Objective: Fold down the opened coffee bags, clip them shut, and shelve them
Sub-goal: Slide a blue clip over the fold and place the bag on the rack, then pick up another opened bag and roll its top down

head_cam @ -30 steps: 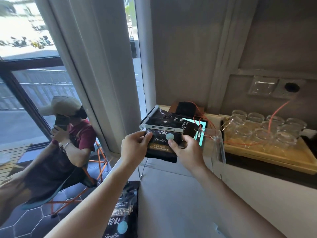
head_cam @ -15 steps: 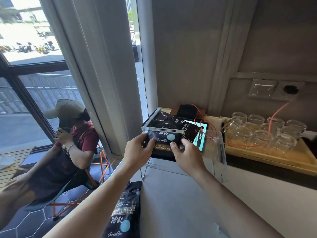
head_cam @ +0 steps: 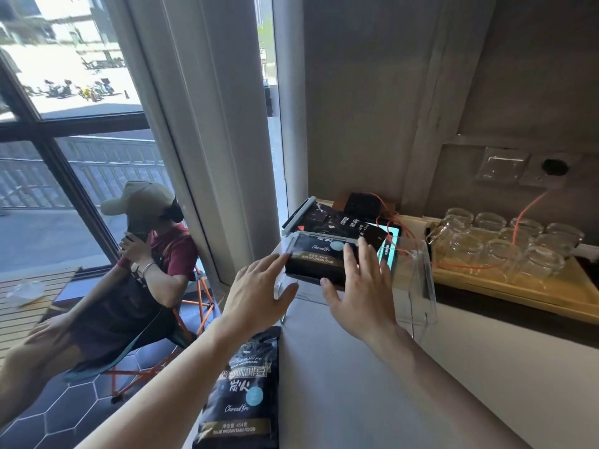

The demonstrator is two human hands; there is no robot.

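Now black coffee bag [head_cam: 319, 259] folded, white clip [head_cam: 324, 235] across top

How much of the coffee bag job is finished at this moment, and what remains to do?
Done: one clipped bag lies at the back of the clear shelf. In hand: a second clipped bag rests in front of it, with the left hand and right hand open beside it, fingers spread. Left: a full bag lies at the counter edge, not yet shelved; no clip shows on it.

three black coffee bags [head_cam: 319, 259] showing, two white bag clips [head_cam: 299, 215] sitting on them, about ten glass jars [head_cam: 505, 241] standing on one wooden tray [head_cam: 551, 296], two hands [head_cam: 256, 293] reaching in
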